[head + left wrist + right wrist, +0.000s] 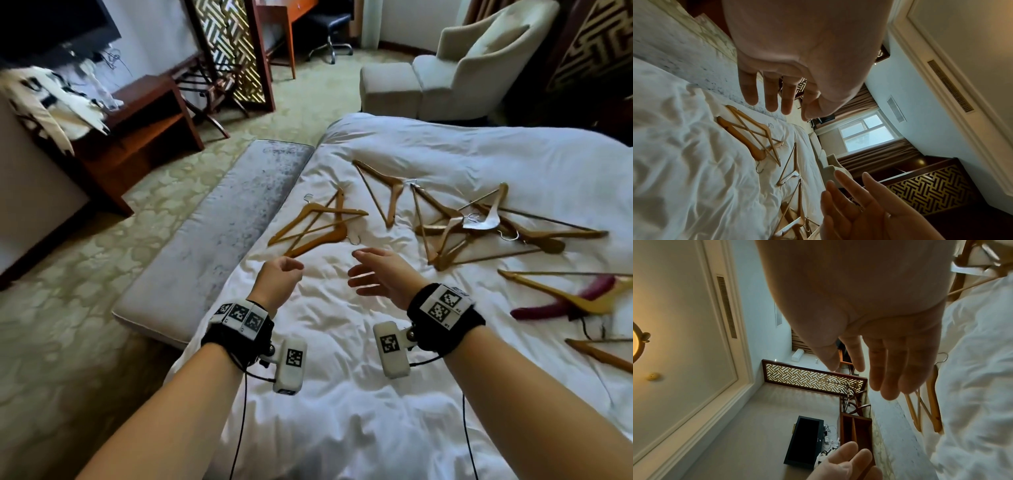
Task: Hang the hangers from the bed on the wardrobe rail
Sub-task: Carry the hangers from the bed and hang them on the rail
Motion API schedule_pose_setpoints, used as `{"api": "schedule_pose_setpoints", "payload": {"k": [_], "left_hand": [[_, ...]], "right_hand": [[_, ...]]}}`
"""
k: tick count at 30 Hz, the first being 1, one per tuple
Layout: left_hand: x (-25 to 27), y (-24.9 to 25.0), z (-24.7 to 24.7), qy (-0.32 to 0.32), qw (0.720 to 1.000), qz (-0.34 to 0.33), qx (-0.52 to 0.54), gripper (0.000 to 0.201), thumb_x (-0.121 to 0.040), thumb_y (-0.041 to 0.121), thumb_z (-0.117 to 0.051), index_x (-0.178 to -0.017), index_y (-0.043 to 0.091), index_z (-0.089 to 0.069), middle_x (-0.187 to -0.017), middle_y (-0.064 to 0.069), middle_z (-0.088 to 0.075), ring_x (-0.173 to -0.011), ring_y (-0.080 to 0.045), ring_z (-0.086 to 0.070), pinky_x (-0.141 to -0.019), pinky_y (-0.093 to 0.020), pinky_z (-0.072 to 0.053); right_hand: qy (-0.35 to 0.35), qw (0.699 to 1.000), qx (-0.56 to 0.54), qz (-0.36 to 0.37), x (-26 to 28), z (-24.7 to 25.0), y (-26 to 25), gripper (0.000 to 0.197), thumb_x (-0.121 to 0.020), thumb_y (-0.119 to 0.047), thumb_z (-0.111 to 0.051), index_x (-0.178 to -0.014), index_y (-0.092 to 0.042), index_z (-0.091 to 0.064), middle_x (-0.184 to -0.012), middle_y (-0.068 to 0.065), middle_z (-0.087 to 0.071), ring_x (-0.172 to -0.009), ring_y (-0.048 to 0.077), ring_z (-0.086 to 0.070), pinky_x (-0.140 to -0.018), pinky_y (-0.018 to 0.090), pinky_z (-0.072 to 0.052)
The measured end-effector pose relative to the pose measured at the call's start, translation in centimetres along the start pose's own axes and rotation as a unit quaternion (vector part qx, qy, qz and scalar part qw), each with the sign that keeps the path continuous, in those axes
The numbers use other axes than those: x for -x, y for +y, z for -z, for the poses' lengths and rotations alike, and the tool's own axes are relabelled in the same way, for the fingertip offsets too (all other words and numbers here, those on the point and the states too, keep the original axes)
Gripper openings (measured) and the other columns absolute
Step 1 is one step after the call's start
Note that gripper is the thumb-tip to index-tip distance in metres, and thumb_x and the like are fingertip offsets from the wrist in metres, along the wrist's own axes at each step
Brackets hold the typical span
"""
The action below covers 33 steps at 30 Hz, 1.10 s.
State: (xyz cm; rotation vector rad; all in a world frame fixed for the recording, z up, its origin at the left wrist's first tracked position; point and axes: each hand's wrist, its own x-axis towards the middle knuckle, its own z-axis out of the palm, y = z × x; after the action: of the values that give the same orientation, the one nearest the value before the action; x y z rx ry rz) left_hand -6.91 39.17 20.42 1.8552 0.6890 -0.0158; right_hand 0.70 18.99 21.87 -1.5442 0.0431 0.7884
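Our left hand [278,278] loosely curled, right hand [378,274] spread, both empty above rumpled white bed [342,394]. Wooden hangers [317,224] scattered ahead. Grey bench [219,236], patterned carpet [68,325], armchair [479,61] around us.

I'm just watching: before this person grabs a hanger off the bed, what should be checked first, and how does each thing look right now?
1. Left hand free: ok, it holds nothing.
2. Right hand free: ok, fingers relaxed and empty.
3. A hanger within easy reach: ok, the crossed pair of hangers lies on the bed just ahead of both hands.
4. That pair is simple to lift singly: not ok, the two overlap.
5. The bigger pile of hangers is untangled: not ok, several cross each other.
6. Wardrobe rail ready: cannot tell, it is not in view.
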Motion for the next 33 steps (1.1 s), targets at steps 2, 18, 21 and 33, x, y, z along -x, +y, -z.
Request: {"api": "schedule_pose_setpoints", "payload": {"k": [2, 18, 21, 33], "left_hand": [[-1.9, 0.1, -0.1, 0.001, 1.0, 0.011, 0.0, 0.018, -0.091, 0.007, -0.055, -0.103, 0.012, -0.068, -0.092, 0.001, -0.064, -0.079, -0.013, -0.056, -0.062, -0.024, -0.043], [-24.4, -5.3, 3.9, -0.024, 0.996, 0.087, 0.004, 0.019, -0.089, 0.004, -0.054, -0.103, 0.01, -0.066, -0.089, -0.001, -0.061, -0.081, -0.016, -0.053, -0.065, -0.024, -0.041], [-29.1, -7.2, 4.2, -0.027, 0.994, 0.106, 0.001, 0.018, -0.091, 0.006, -0.055, -0.106, 0.012, -0.063, -0.098, -0.002, -0.062, -0.094, -0.018, -0.055, -0.075, -0.024, -0.042], [-43.5, -16.6, 0.7, -0.045, 0.982, 0.18, -0.041, 0.048, -0.09, 0.011, -0.052, -0.138, 0.011, -0.048, -0.141, -0.007, -0.05, -0.125, -0.024, -0.049, -0.096, -0.029, -0.04]], "right_hand": [[-0.004, 1.0, -0.004, -0.003, -1.9, 0.2, -0.5, 0.021, -0.101, -0.025, -0.054, -0.117, -0.013, -0.059, -0.094, 0.014, -0.067, -0.085, 0.03, -0.069, -0.083, 0.044, -0.056], [0.031, 0.996, 0.003, -0.08, -22.2, -5.8, -1.9, 0.022, -0.101, -0.025, -0.054, -0.118, -0.013, -0.06, -0.093, 0.013, -0.067, -0.083, 0.028, -0.068, -0.073, 0.038, -0.055], [0.038, 0.995, -0.002, -0.097, -26.4, -6.9, -1.3, 0.018, -0.102, -0.024, -0.053, -0.115, -0.015, -0.061, -0.094, 0.012, -0.067, -0.08, 0.026, -0.068, -0.069, 0.035, -0.055], [0.058, 0.987, -0.007, -0.148, -39.8, -8.7, 5.4, 0.029, -0.102, -0.022, -0.052, -0.128, -0.011, -0.056, -0.109, 0.012, -0.065, -0.088, 0.027, -0.064, -0.071, 0.036, -0.054]]}}
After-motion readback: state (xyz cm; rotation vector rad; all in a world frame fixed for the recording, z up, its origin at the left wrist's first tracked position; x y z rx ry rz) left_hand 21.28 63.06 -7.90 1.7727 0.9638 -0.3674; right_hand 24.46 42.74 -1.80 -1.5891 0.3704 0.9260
